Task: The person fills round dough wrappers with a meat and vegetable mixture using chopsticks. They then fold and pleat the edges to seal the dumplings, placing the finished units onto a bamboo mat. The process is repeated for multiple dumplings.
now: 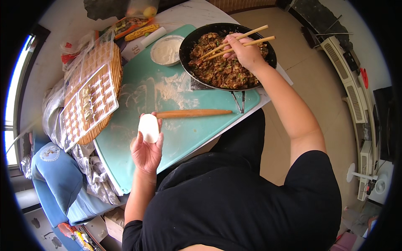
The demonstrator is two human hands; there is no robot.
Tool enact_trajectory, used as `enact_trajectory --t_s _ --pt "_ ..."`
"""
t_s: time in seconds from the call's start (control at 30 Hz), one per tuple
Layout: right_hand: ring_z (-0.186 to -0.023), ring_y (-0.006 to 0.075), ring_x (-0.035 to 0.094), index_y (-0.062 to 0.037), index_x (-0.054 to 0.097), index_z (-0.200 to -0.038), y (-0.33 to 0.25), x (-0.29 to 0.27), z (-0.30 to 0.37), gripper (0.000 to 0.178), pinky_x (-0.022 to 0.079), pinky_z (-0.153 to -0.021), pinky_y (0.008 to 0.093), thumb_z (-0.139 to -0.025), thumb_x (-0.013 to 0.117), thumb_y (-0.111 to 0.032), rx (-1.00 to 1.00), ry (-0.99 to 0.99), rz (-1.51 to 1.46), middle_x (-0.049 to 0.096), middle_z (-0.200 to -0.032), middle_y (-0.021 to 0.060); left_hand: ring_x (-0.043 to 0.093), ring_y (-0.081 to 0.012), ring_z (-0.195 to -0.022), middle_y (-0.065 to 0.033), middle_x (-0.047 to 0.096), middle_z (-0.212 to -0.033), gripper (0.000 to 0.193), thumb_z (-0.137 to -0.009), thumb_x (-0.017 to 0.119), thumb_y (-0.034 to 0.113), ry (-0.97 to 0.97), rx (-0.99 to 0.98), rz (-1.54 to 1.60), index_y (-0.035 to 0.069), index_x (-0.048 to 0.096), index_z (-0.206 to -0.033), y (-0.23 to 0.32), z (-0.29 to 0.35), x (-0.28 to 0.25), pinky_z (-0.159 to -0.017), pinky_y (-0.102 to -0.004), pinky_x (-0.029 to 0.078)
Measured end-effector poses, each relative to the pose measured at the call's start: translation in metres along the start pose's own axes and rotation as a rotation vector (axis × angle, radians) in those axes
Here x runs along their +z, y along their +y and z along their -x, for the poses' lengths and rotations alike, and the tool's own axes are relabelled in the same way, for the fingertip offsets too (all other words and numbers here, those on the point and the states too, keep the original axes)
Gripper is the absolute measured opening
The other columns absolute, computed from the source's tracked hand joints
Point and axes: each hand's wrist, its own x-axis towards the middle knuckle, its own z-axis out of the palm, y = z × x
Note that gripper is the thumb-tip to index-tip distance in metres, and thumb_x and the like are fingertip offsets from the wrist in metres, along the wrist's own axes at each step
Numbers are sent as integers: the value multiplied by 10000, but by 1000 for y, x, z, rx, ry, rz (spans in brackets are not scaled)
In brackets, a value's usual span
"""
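Observation:
A round white dough wrapper (149, 128) rests in my left hand (146, 154), its fingers curled up around the edges. My right hand (246, 52) grips a pair of wooden chopsticks (255, 41) over the black pan (183, 62). The chopstick tips reach into the brown chopped filling (226, 71), which has green bits in it. Just beyond the wrapper, a wooden rolling pin (194, 113) lies on the green mat (138, 92), which is dusted with flour (173, 90). Part of the filling is hidden behind my right hand.
A bowl of flour (167, 51) stands left of the pan. Farther left, a clear compartment tray (106, 102) holding several dumplings (87, 104) lies on a round woven tray (118, 62). A corn cob (142, 32) lies at the back. A blue chair (58, 175) is at left.

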Motion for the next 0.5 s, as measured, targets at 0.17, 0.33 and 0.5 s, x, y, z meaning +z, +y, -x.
enact_trajectory --t_s 0.17,0.33,0.5 --pt "-625 156 628 10 567 -930 -3 12 -3 244 538 -580 251 -918 484 -219 77 -59 -69 588 -788 104 296 -341 -1292 -163 274 -1415 535 -874 539 171 18 -61 -35 71 313 -1349 -16 -5 5 -1014 -491 346" --pt "-616 151 622 9 563 -904 -6 18 5 265 534 -579 244 -921 479 -241 89 -49 -51 586 -784 104 346 -334 -1264 -173 260 -1419 543 -905 470 201 112 -80 -51 -7 250 -1357 -28 -12 4 -988 -500 377" --pt "-614 150 623 0 563 -894 -12 9 14 301 526 -567 241 -924 471 -285 141 -38 -100 581 -777 98 386 -332 -1236 -185 297 -1399 509 -917 435 228 91 -106 -127 -5 285 -1343 -31 -18 5 -982 -495 382"
